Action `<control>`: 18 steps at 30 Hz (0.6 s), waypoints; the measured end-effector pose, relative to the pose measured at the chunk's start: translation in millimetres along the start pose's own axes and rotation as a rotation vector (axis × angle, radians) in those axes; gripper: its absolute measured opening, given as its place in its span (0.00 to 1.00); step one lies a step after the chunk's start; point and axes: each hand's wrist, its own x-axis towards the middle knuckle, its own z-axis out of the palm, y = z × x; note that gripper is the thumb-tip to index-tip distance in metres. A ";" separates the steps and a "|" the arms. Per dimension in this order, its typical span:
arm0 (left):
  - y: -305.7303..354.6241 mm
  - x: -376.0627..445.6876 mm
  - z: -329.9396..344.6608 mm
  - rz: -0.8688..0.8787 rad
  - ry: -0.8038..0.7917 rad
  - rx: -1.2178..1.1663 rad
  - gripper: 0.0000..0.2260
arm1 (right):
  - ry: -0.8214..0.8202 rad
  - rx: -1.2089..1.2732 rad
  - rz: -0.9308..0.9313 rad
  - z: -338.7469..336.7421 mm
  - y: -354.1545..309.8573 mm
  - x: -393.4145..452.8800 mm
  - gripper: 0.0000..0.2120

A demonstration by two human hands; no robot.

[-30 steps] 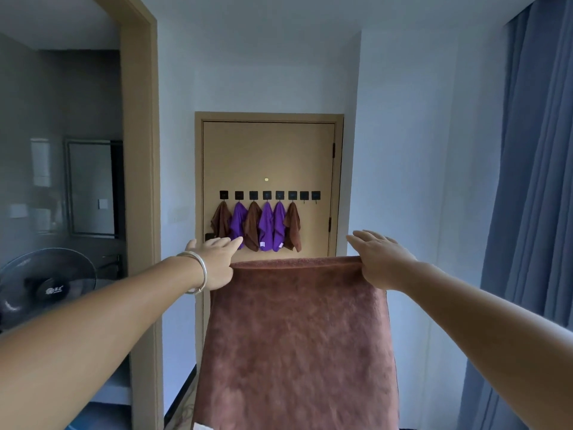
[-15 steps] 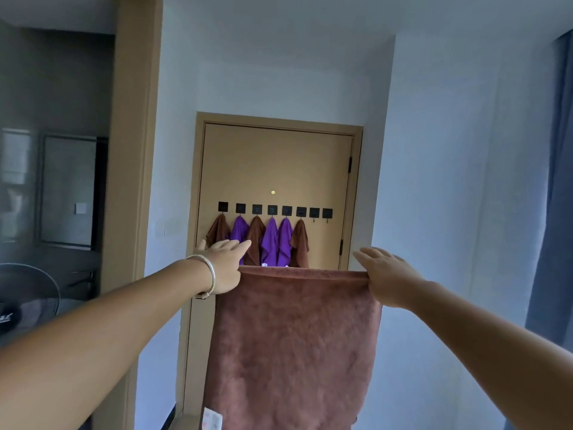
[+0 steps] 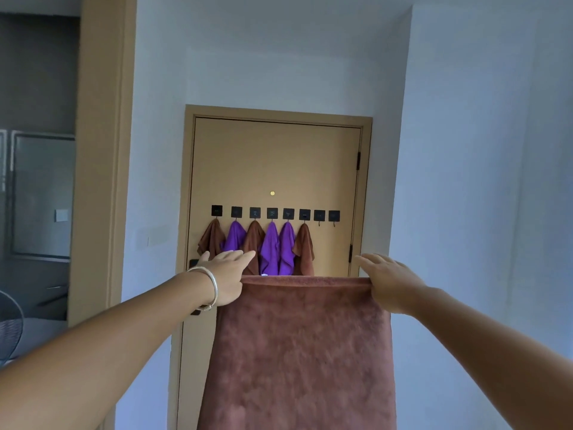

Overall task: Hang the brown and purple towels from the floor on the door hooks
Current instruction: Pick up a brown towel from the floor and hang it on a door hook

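Brown towel (image 3: 297, 352) | my left hand (image 3: 226, 279) and right hand (image 3: 387, 283) pinch its top corners, seemingly | door (image 3: 276, 169) nearer than before | two end hooks (image 3: 326, 216) free

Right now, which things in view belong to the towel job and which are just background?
Job:
brown towel held by left hand and right hand
door hooks, two free
six hung towels

Background:
fan
wall switch
bracelet

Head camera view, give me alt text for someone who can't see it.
Two hands, left hand and right hand, hold a brown towel spread by its top corners before a tan door. Six towels hang on its black hooks; the two rightmost hooks are free.
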 end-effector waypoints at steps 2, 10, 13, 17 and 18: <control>2.3 27.4 6.0 -0.001 0.007 0.005 0.33 | 0.006 0.011 0.000 15.8 14.4 26.2 0.31; 19.4 142.3 18.9 -0.015 -0.006 -0.023 0.35 | 0.037 0.047 0.007 63.7 78.1 130.8 0.32; 25.5 178.3 30.1 -0.017 -0.014 -0.012 0.34 | 0.028 0.063 0.010 83.2 95.7 158.5 0.33; 27.4 225.1 50.9 -0.004 -0.032 -0.016 0.33 | 0.015 0.066 0.015 114.4 114.7 193.6 0.34; 26.3 237.2 56.9 -0.001 -0.040 -0.020 0.33 | 0.012 0.065 0.017 122.8 118.8 203.3 0.33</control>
